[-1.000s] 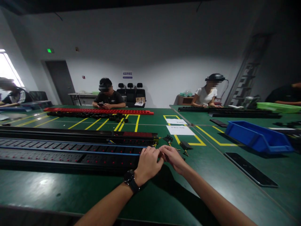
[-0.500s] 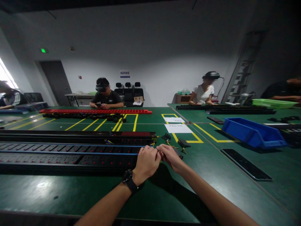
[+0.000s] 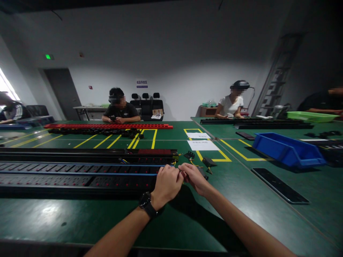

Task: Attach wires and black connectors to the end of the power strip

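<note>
My left hand [image 3: 168, 182], with a black watch [image 3: 146, 202] on its wrist, is closed at the right end of a long black power strip [image 3: 107, 182] with red dots and blue edging. My right hand [image 3: 194, 177] meets it there, thumb and fingertips pinched together. Whatever lies between the fingers of both hands is hidden or too small to name. Just beyond them, small black pieces [image 3: 209, 162] with yellow wires rest on the green table [image 3: 227, 200]. Behind the strip runs another black rail [image 3: 88, 156], with thin coloured wires showing near its middle.
A blue bin [image 3: 289, 150] and a dark phone-like slab [image 3: 280, 185] are to the right. White paper sheets [image 3: 203, 145] lie ahead inside yellow tape. A red ladder-like rail [image 3: 107, 126] crosses the far side. Several people sit around the tables, one person [image 3: 122, 109] straight across.
Both hands keep almost the same place and closed pose. The view has shifted very slightly. The person in white at the far right has moved their hands a little.
</note>
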Tool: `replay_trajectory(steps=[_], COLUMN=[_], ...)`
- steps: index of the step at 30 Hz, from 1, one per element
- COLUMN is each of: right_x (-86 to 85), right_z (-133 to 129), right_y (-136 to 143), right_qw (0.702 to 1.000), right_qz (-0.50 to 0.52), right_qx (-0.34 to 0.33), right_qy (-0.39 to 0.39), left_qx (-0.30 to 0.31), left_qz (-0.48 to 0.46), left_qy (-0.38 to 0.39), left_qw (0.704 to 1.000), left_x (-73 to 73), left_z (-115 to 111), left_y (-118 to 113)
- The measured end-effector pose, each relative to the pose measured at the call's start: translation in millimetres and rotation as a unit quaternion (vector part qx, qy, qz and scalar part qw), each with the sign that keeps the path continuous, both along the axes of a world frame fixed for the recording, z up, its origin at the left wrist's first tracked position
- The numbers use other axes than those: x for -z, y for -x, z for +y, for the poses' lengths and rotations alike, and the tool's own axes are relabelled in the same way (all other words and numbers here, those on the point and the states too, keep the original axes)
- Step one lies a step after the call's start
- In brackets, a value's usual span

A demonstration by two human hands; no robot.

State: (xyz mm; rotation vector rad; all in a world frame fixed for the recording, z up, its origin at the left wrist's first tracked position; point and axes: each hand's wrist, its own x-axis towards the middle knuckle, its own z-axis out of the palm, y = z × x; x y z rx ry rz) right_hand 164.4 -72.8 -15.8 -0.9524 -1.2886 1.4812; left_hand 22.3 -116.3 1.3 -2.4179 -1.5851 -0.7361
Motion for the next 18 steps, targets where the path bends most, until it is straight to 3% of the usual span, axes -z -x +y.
replay_trajectory(steps=[18], right_x=[-1.7], right_z=[-0.6], right_y=[0.5], right_qw=[1.0], right_qz=[-0.01], right_qx=[0.002], right_qy=[0.007], left_qx=[-0.002], left_qz=[0.008], left_qy=[0.006], left_qw=[1.0], left_x=[-2.0], left_z=[-0.1], left_y=[-0.2])
